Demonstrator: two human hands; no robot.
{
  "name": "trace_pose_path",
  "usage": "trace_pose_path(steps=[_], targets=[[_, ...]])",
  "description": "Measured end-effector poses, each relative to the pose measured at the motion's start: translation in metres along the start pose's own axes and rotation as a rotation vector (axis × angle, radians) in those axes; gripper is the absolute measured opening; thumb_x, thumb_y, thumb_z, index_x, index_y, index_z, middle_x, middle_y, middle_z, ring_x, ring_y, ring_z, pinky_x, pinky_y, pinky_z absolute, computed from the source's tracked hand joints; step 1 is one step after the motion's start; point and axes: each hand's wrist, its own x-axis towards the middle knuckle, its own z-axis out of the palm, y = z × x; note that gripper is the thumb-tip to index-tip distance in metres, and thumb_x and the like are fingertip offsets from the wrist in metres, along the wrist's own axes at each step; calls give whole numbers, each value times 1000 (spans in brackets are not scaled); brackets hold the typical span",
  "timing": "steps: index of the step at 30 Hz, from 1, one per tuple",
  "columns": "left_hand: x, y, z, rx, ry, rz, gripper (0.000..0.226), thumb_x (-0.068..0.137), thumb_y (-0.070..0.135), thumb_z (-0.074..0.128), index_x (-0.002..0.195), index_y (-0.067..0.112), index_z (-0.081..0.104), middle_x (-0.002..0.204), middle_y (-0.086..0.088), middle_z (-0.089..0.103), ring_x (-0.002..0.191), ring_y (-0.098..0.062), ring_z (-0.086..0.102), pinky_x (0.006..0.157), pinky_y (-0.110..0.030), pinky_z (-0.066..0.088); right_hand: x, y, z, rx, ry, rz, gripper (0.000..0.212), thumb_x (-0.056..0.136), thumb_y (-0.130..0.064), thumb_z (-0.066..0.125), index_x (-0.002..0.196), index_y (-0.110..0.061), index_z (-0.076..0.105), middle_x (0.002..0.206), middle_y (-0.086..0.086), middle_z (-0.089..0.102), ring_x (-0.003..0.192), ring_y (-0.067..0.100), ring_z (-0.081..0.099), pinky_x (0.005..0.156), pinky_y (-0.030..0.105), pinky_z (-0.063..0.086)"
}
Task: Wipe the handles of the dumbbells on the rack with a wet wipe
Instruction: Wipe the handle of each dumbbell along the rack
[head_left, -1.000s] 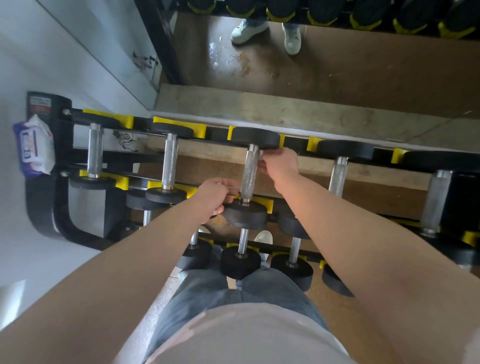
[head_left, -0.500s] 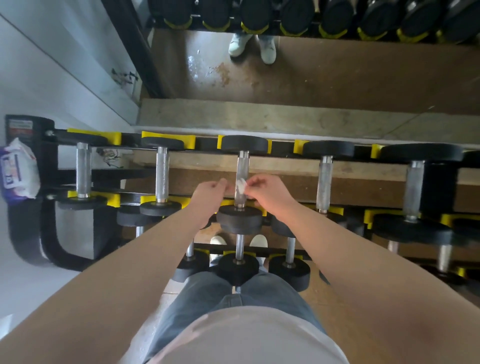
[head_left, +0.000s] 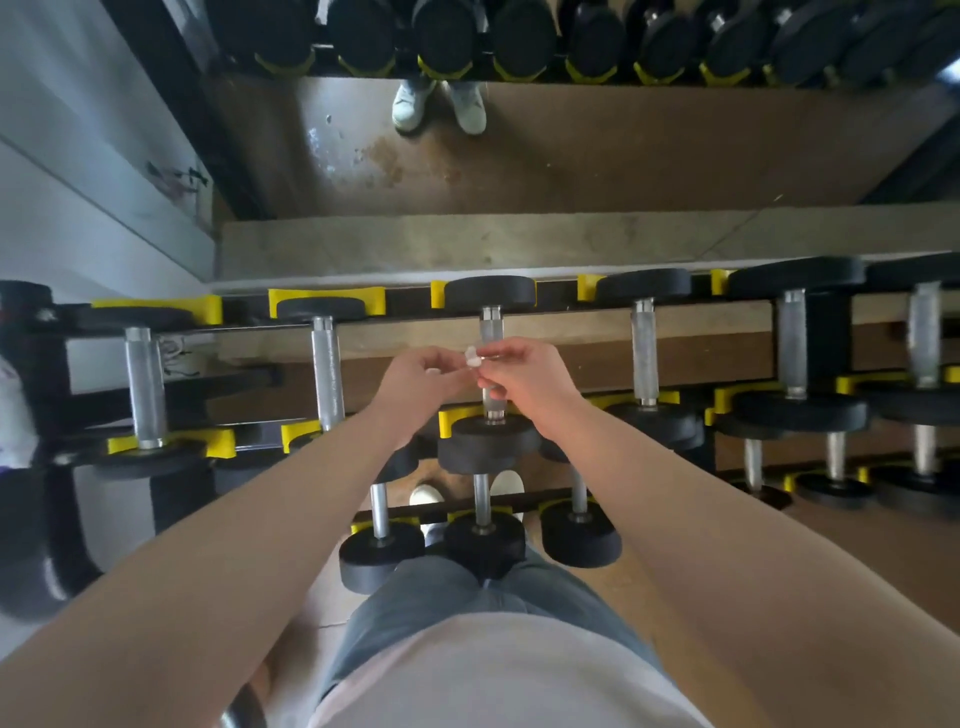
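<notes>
The grip on the bar is changing. A second ago the right hand (head_left: 524, 382) was wrapping the upper part of the knurled silver steel handle (head_left: 491, 328) of the third black round-headed dumbbell (head_left: 491, 293), while the left hand (head_left: 421, 382) was sitting by its lower end. Now both hands are hovering just in front of the middle of that bar, off the metal, and are working the small crumpled white wet wipe (head_left: 471, 357) between them.

The right fingers (head_left: 493, 358) are pinching the wad from one side. The left fingers (head_left: 435, 370) are curling in and nipping its other edge, though that contact is showing only as a small pale patch. The wipe is hanging in the air between the two hands, just beside the handle and not touching it.

This is probably reading as a refold or a turn to a fresh face of the wipe, with the pass on this handle either finishing or pausing. The dumbbell itself is sitting unmoved in its cradle on the top tier of the black steel rack with yellow plastic cradles (head_left: 244, 375).

The two short silver handles to the left (head_left: 144, 387) (head_left: 327, 371) and the thicker ones to the right (head_left: 644, 353) (head_left: 792, 343) are lying untouched. The camera is also drifting, so the row is appearing lower than before.
</notes>
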Motion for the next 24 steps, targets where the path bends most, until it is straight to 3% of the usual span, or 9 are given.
trace_pose_path(steps=[4, 8, 12, 18, 21, 24], targets=[[4, 2, -6, -3, -38, 34, 9, 88, 38, 80, 88, 32, 73, 89, 17, 68, 78, 3, 57, 70, -20, 46, -2, -4, 5, 57, 53, 48, 11, 90, -20, 78, 101, -21, 77, 84, 0, 74, 75, 11, 67, 76, 27, 60], [15, -3, -13, -36, -33, 54, 13, 87, 36, 82, 93, 28, 74, 89, 12, 70, 69, 0, 55, 66, -22, 44, -7, -6, 9, 71, 12, 78, 11, 93, -17, 74, 102, -23, 76, 95, 7, 75, 81, 14, 67, 79, 30, 61], [29, -6, -9, -75, 14, 33, 13, 88, 28, 82, 97, 24, 73, 86, 11, 68, 70, -5, 56, 75, -27, 44, -7, -7, 9, 18, 22, 75, 15, 95, -12, 70, 102, -24, 77, 102, 7, 75, 85, 14, 68, 81, 31, 62], [63, 9, 13, 37, 113, 85, 12, 90, 37, 77, 89, 29, 69, 92, 6, 69, 91, -15, 63, 81, -28, 49, -1, -1, -5, -7, 172, 102, 24, 99, -7, 55, 99, -24, 72, 100, 1, 73, 90, 18, 71, 77, 31, 61], [66, 3, 20, 60, 76, 124, 11, 89, 34, 78, 91, 25, 72, 93, 4, 71, 90, -14, 65, 81, -28, 48, -5, 1, -13, 18, 167, 128, 23, 101, -6, 53, 103, -21, 71, 99, 2, 73, 85, 15, 68, 77, 30, 57], [59, -11, 24, 122, 14, 166, 11, 90, 33, 79, 92, 22, 76, 94, 5, 74, 94, -15, 67, 91, -33, 52, -9, 9, -17, -3, 160, 156, 22, 101, -7, 53, 105, -19, 71, 101, 3, 74, 85, 14, 67, 80, 31, 58]])
